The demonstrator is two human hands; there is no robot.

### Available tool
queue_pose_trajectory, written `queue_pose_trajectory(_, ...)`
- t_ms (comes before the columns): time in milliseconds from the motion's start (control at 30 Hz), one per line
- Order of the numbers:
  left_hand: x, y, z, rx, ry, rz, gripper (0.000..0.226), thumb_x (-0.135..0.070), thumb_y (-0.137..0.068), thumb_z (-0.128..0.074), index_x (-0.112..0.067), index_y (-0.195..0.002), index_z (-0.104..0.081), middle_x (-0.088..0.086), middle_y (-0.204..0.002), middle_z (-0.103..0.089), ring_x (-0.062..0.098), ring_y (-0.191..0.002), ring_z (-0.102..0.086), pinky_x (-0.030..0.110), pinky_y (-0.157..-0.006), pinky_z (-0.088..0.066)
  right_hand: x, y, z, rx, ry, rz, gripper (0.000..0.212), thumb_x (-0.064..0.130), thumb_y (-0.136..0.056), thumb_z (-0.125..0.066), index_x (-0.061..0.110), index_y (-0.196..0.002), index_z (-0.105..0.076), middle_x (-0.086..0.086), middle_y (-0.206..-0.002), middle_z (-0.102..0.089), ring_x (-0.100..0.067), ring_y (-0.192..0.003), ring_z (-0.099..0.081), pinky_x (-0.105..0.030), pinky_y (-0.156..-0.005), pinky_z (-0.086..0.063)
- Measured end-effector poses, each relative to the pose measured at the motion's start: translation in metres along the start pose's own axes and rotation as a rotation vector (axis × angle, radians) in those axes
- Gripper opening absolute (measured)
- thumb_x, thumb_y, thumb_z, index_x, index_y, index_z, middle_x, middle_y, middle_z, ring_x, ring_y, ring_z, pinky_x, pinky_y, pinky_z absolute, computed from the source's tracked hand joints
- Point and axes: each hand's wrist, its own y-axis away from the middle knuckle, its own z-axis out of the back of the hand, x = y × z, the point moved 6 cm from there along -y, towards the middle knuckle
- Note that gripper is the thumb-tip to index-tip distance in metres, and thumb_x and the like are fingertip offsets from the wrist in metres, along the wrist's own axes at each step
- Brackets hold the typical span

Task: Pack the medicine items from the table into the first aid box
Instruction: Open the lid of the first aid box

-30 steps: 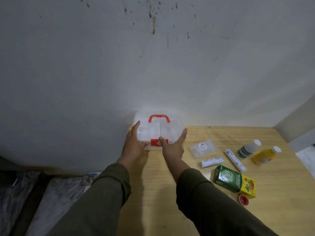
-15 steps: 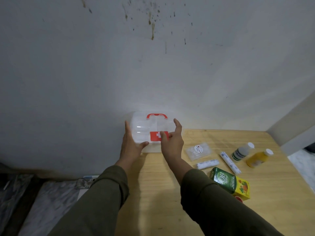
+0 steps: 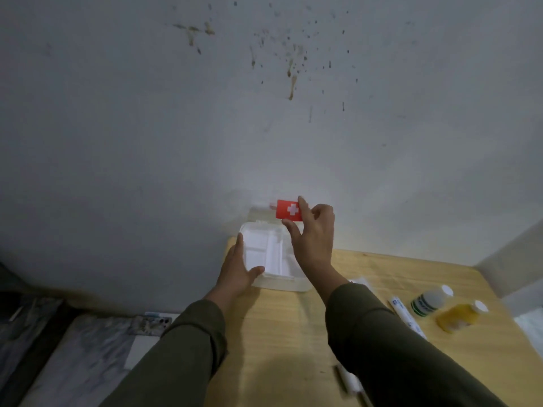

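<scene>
The clear first aid box [image 3: 264, 254] stands open at the table's far left corner against the wall, its white divided tray showing. My right hand [image 3: 311, 239] pinches the raised lid by its red latch with a white cross [image 3: 289, 210], holding it tilted back toward the wall. My left hand [image 3: 238, 268] is pressed on the box's left side, thumb on the front rim. To the right lie a white bottle with green label [image 3: 430, 301], a yellow bottle [image 3: 459, 317] and a white tube [image 3: 407, 317].
The wooden table [image 3: 282, 333] ends at its left edge just beside the box. A stained grey wall stands directly behind. Another white tube [image 3: 349, 383] lies near my right sleeve. A grey patterned floor and a phone [image 3: 152, 324] are below left.
The lid has swung up from closed to open, lifted by my right hand on the red latch. The camera view shifted, hiding the green carton and the sachet behind my right arm.
</scene>
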Motion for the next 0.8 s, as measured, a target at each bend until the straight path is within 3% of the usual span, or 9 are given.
queue_pose_trajectory(133, 0.005, 0.001, 0.001, 0.007, -0.014, 0.052, 0.099, -0.039, -0.08, -0.07, -0.027, -0.147, 0.0, 0.001, -0.155, -0.022, 0.025, -0.138, -0.031, 0.043, -0.111, -0.034, 0.001, -0.004, -0.005, 0.019, 0.263, 0.067, 0.069, 0.055, -0.087, -0.05, 0.027, -0.145, -0.026, -0.014, -0.15, -0.027, -0.035, -0.137, -0.026, -0.047, -0.107, -0.029)
queue_pose_trajectory(333, 0.008, 0.008, -0.002, 0.008, -0.094, 0.094, 0.102, -0.037, -0.082, -0.069, -0.021, -0.148, 0.007, 0.003, -0.156, -0.018, 0.027, -0.14, -0.028, 0.041, -0.111, -0.032, -0.002, -0.009, -0.023, 0.162, 0.324, 0.063, 0.082, 0.067, -0.085, -0.036, 0.027, -0.149, -0.004, -0.007, -0.16, 0.002, -0.033, -0.147, 0.002, -0.055, -0.116, -0.007)
queue_pose_trajectory(533, 0.012, 0.015, -0.001, 0.009, -0.104, 0.094, 0.103, -0.039, -0.079, -0.071, -0.024, -0.148, 0.005, 0.004, -0.155, -0.022, 0.027, -0.139, -0.031, 0.043, -0.111, -0.036, -0.004, -0.015, -0.024, 0.194, 0.325, 0.081, 0.083, 0.066, -0.085, -0.035, 0.026, -0.149, 0.0, -0.005, -0.16, 0.005, -0.032, -0.147, 0.006, -0.056, -0.116, -0.005)
queue_pose_trajectory(800, 0.012, 0.014, -0.002, 0.002, -0.091, 0.116, 0.099, -0.036, -0.085, -0.065, -0.017, -0.149, 0.009, 0.005, -0.158, -0.013, 0.028, -0.143, -0.022, 0.041, -0.114, -0.027, -0.01, -0.01, -0.024, 0.243, 0.329, 0.081, 0.076, 0.062, -0.089, -0.034, 0.031, -0.149, 0.001, -0.003, -0.161, 0.006, -0.03, -0.147, 0.007, -0.055, -0.117, -0.009)
